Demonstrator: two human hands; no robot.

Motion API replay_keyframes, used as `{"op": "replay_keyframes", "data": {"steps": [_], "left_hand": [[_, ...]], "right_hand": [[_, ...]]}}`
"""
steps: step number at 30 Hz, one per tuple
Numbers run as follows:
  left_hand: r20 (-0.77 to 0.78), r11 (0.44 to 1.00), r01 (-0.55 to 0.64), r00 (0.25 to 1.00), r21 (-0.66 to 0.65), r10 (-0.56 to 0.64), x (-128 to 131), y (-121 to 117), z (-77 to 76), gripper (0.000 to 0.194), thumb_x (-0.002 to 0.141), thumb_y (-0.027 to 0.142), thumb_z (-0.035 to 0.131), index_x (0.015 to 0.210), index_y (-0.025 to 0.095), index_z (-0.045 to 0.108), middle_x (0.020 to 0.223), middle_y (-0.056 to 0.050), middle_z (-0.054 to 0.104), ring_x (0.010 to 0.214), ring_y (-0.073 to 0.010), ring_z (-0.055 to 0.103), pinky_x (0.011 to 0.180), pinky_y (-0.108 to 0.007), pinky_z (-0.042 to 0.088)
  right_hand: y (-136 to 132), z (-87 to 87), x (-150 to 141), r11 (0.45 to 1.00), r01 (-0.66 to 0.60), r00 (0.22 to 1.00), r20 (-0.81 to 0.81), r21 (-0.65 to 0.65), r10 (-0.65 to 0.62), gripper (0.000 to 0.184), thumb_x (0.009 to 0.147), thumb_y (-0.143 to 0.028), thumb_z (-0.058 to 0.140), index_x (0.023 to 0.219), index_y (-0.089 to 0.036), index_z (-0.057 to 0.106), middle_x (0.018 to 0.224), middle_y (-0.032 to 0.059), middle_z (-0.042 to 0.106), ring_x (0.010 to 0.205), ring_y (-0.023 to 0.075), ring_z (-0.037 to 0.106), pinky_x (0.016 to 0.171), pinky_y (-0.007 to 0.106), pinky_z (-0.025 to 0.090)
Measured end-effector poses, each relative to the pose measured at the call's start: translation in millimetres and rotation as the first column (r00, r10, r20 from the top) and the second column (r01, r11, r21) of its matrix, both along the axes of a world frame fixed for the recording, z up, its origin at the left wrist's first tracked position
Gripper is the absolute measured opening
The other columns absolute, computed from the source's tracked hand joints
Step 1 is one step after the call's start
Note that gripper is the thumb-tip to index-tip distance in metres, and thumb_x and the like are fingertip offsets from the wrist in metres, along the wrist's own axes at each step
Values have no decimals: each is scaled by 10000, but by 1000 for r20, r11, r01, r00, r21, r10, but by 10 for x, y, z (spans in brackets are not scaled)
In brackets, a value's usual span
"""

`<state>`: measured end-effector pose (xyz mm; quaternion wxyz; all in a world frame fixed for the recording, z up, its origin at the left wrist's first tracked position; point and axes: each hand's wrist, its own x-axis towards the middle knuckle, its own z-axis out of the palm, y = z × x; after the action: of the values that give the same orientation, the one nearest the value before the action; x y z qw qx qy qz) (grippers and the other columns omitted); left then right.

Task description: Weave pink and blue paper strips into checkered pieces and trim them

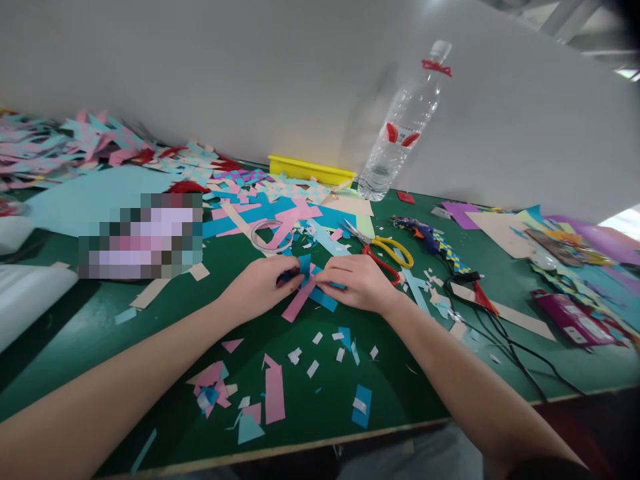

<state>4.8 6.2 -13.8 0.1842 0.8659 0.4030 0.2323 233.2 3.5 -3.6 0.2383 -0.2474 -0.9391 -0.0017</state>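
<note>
Both hands at the centre of the bench (390, 380), fingertips close together over crossed paper strips. Left hand (265, 283) pinches the blue strip (324, 299), one bit of which sticks up between the hands; right hand (359, 283) pinches at the pink strip (298, 305), fingers partly hiding the joint, so can't tell if it grips both layers. Pink tail slants toward the near edge, blue tail lies beneath, to the right.

Risks, as I judge: strips could slip out of line if either pinch loosens; thin paper could crease or tear if the hands pull unevenly. White scraps (313, 369) might stick to it. Scissors (369, 241) lie just beyond the right hand; a backward swing could knock them. Tape roll (253, 237) sits beyond the left.
</note>
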Motion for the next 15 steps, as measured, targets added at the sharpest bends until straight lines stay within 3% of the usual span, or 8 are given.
{"op": "replay_keyframes", "data": {"steps": [10,15], "left_hand": [[3,999,-5,1000,-52,5,1,0,13,185,892,328,462,882,198,592,772,-9,619,564,-135,531,498,-242,383],[-4,1000,6,1000,-5,-6,-6,8,3,183,894,325,460,864,195,585,767,-15,616,660,-160,564,550,-251,401]], "right_hand": [[-20,7,-73,999,-21,994,112,41,16,241,959,-294,410,924,-253,644,808,-9,646,718,99,588,557,260,340],[-11,-5,-76,1000,-20,992,128,18,17,238,959,-293,410,927,-260,643,811,-12,632,720,96,572,552,252,335]]}}
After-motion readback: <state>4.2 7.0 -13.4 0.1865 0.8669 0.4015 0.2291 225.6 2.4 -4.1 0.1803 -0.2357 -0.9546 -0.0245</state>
